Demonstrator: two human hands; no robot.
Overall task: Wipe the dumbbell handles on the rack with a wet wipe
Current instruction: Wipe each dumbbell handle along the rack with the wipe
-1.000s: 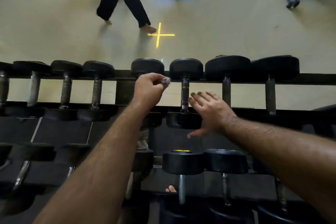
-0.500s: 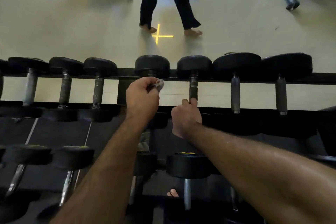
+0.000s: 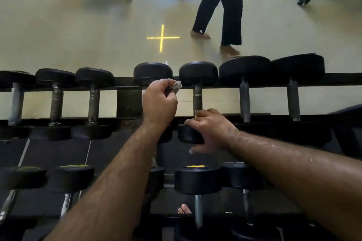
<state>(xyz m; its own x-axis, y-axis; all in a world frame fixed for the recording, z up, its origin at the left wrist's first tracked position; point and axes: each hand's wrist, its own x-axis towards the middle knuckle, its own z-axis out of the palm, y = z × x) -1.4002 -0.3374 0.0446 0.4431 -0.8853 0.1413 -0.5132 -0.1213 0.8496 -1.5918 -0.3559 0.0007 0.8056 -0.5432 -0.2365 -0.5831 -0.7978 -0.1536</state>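
Grey wet wipe point(image 3: 175, 86) pinched in left hand point(image 3: 159, 101); right hand point(image 3: 210, 131) grips dumbbell point(image 3: 197, 101)

Both my forearms are bare, no sleeves in view. No watch, no band, no gloves on either wrist. Dark hair along both forearms, thicker toward the wrists. A few small shiny wet spots on my right forearm. My left hand point(image 3: 159, 101) and right hand point(image 3: 212, 129) carry no rings that I can make out. Short, plain nails. Low down, the toes of one bare foot point(image 3: 184, 209) show, no shoe.
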